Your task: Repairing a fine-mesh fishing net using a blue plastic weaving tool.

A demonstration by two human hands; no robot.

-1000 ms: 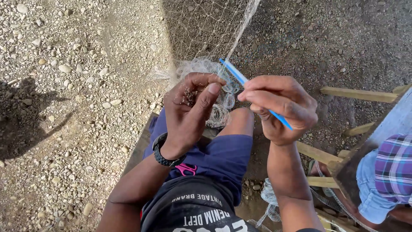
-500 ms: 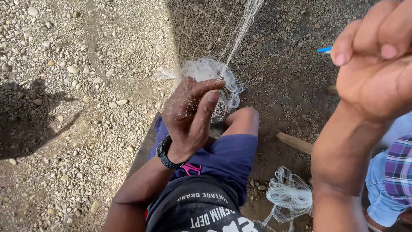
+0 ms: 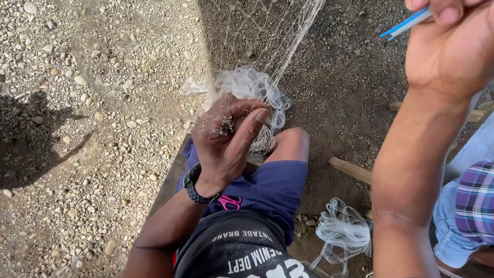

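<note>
My left hand [image 3: 226,141] grips a bunched part of a thin white fishing net [image 3: 252,85] just above my knee; the net stretches up and away over the gravel. A black watch sits on that wrist. My right hand [image 3: 450,46] is raised high at the upper right, close to the camera, fingers closed on a blue netting needle [image 3: 406,23] whose tip points left. The two hands are far apart.
Pebbly gravel ground [image 3: 77,103] lies to the left, darker dirt to the right. A second clump of net [image 3: 345,231] rests by my leg. A wooden slat [image 3: 352,170] lies on the dirt. Another person's plaid sleeve and jeans [image 3: 471,211] are at the right edge.
My right hand has pulled up and to the right with the blue needle, away from the net at my left hand. The left hand keeps its hold on the net.
</note>
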